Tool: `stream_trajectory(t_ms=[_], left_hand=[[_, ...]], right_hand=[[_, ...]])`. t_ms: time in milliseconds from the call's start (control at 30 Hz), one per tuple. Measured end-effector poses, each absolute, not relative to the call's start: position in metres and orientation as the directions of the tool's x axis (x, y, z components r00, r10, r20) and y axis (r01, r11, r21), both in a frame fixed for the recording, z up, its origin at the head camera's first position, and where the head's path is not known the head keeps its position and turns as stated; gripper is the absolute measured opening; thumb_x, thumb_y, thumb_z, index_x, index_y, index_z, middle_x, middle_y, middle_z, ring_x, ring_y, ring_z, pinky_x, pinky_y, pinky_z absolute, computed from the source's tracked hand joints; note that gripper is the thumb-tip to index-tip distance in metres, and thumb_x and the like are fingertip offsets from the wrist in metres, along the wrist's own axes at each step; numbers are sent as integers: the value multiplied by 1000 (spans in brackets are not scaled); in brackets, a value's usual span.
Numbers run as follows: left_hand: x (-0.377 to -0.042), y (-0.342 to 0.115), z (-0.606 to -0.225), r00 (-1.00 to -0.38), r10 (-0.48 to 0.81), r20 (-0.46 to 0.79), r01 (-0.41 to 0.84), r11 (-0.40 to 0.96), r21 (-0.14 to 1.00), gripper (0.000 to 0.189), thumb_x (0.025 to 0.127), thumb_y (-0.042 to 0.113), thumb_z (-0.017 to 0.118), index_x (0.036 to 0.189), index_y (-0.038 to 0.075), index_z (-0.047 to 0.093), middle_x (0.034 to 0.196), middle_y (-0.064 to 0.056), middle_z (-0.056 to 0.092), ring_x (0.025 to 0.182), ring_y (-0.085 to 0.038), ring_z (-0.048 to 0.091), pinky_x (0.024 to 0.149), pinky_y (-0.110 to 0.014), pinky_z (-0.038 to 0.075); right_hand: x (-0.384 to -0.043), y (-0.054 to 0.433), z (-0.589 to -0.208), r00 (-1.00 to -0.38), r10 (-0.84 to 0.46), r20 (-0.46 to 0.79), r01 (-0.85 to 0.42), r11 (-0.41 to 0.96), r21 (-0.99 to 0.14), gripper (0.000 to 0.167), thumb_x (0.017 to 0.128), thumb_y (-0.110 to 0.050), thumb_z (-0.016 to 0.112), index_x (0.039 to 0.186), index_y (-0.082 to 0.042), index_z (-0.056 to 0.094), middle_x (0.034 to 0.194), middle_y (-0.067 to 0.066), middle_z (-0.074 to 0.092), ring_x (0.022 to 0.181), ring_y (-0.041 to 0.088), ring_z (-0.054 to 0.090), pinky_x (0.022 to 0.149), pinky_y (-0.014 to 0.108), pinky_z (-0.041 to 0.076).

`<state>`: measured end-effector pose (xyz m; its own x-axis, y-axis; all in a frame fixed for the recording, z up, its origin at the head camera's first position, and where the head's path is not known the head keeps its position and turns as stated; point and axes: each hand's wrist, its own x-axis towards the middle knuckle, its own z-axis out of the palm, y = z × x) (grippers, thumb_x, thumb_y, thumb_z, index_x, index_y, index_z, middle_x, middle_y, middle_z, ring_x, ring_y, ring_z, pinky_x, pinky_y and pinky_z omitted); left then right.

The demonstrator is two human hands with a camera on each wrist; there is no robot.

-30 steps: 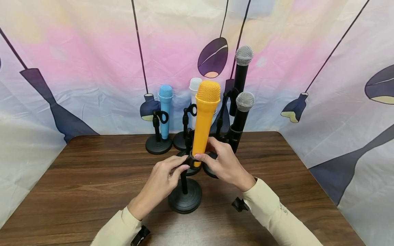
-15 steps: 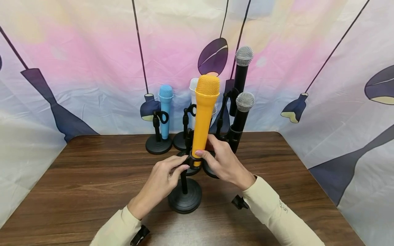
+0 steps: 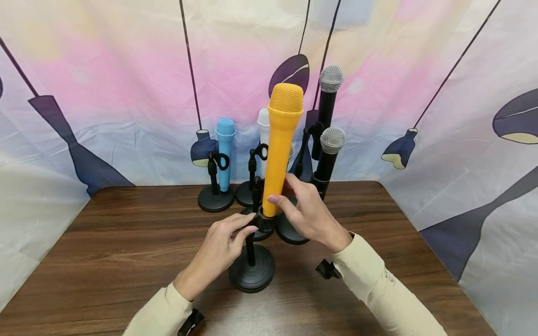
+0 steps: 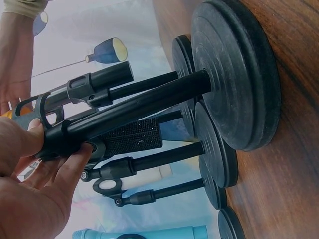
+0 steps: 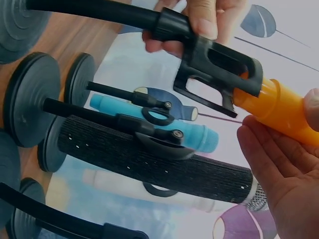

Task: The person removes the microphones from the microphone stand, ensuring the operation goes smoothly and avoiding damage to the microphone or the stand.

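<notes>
In the head view, my right hand point(image 3: 308, 212) pinches the lower part of a yellow microphone point(image 3: 280, 149), which stands upright with its mesh head on top. Its bottom end sits within the upper part of a black clip holder point(image 3: 265, 223); the right wrist view shows the orange-yellow end point(image 5: 244, 99) just inside the clip's open frame point(image 5: 219, 69). My left hand point(image 3: 218, 247) pinches the top of the short black microphone stand point(image 3: 252, 270) beside that clip. In the left wrist view, thumb and fingers point(image 4: 75, 164) close round the joint above the pole point(image 4: 144, 109).
Behind are a blue microphone point(image 3: 225, 154), a white microphone point(image 3: 264, 123) and two black microphones with silver heads point(image 3: 332, 78), near several round-based stands point(image 3: 215, 199). A black sparkly-sleeved microphone point(image 5: 154, 154) shows in the right wrist view. A printed cloth point(image 3: 126, 93) hangs behind the wooden table point(image 3: 126, 242).
The yellow microphone has risen, its lower end sliding up in the clip. My right hand has moved up with it, while my left hand stays at the stand's top.
</notes>
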<state>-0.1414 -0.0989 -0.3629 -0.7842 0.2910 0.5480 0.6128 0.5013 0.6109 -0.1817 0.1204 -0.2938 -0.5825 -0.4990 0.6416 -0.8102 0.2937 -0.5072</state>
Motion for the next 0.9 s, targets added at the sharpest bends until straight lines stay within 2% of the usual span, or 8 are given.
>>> stream_trajectory(t_ms=[233, 333, 433, 500, 633, 767, 900], left_hand=[[-141, -99, -363, -799, 294, 525, 597, 496, 631, 34, 99, 14, 68, 131, 2, 68, 119, -7, 71, 67, -5, 54, 60, -24, 50], [-141, -100, -361, -812, 297, 503, 581, 498, 644, 35, 99, 15, 67, 132, 3, 67, 106, -2, 71, 59, -4, 46, 56, -24, 45], [-141, -101, -360, -826, 296, 480, 562, 503, 657, 35, 100, 17, 67, 133, 4, 67, 90, 2, 65, 56, -4, 41, 54, -24, 43], [-141, -102, -359, -834, 293, 467, 550, 503, 667, 36, 100, 17, 67, 133, 6, 66, 89, 3, 64, 54, -5, 40, 54, -25, 42], [-140, -102, -359, -852, 280, 443, 523, 500, 690, 36, 100, 18, 67, 134, 8, 65, 88, 4, 62, 57, -7, 44, 58, -26, 44], [-140, -102, -360, -869, 266, 418, 495, 497, 713, 35, 100, 17, 68, 134, 10, 64, 82, 6, 58, 68, -8, 52, 65, -27, 48], [-140, -102, -361, -892, 258, 371, 452, 496, 741, 35, 100, 19, 68, 133, 13, 63, 83, 6, 62, 68, -9, 54, 65, -28, 49]], right_hand=[[-180, 126, -286, -596, -494, 633, -799, 286, -530, 33, 98, -5, 66, 127, 5, 54, 112, 13, 69, 101, 19, 70, 86, 32, 57], [-179, 130, -285, -613, -496, 615, -785, 297, -543, 34, 98, -6, 67, 128, 5, 55, 113, 12, 69, 103, 18, 70, 89, 33, 56], [-177, 135, -285, -628, -493, 602, -774, 315, -550, 35, 98, -7, 68, 129, 4, 56, 113, 11, 69, 104, 17, 69, 90, 33, 55], [-176, 139, -285, -637, -487, 598, -768, 326, -552, 35, 97, -7, 68, 129, 3, 56, 113, 10, 69, 103, 17, 69, 89, 34, 56], [-175, 146, -284, -655, -483, 581, -752, 339, -565, 34, 98, -7, 68, 128, 2, 57, 112, 8, 69, 102, 17, 69, 89, 34, 56], [-173, 153, -286, -680, -482, 552, -729, 361, -582, 35, 97, -9, 69, 129, 1, 57, 111, 7, 69, 101, 15, 69, 89, 33, 56], [-171, 160, -289, -704, -474, 528, -706, 384, -595, 36, 97, -9, 70, 129, 1, 58, 108, 7, 69, 96, 14, 69, 87, 34, 56]])
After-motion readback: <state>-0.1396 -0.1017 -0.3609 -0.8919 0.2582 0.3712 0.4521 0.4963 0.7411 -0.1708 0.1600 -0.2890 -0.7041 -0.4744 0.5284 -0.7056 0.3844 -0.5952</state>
